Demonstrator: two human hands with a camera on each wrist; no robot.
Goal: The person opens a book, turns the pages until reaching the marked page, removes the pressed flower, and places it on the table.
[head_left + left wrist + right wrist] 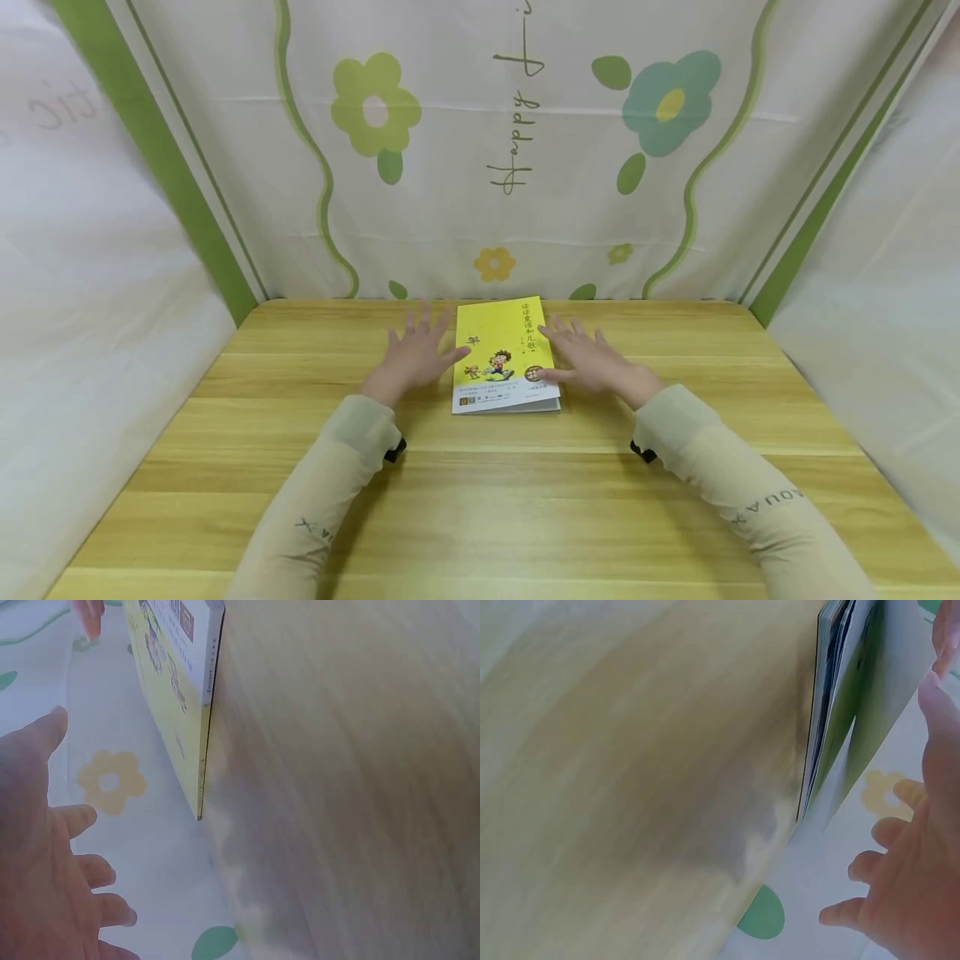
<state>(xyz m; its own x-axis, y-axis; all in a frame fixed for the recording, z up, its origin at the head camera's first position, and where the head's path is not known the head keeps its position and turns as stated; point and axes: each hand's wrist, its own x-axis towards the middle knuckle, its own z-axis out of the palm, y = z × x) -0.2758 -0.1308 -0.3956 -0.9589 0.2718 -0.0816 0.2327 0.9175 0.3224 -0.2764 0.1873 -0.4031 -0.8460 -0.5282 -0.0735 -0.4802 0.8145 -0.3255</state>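
Observation:
A yellow children's book [491,333] with a cartoon child on its cover lies at the far part of the table, its spine on the left. The right wrist view shows its cover lifted a little from the pages [821,712] along the right side. My left hand [415,357] hovers at the book's left side with fingers spread and the thumb reaching towards the cover. On the other side my right hand [596,362] spreads its fingers, their tips overlapping the cover's right edge in the head view. Neither hand grips anything.
The wooden table [480,508] runs back to a white curtain [457,192] printed with flowers. More white cloth hangs at the left and right sides. A black band [395,450] shows at the left sleeve's cuff, and another [642,451] at the right.

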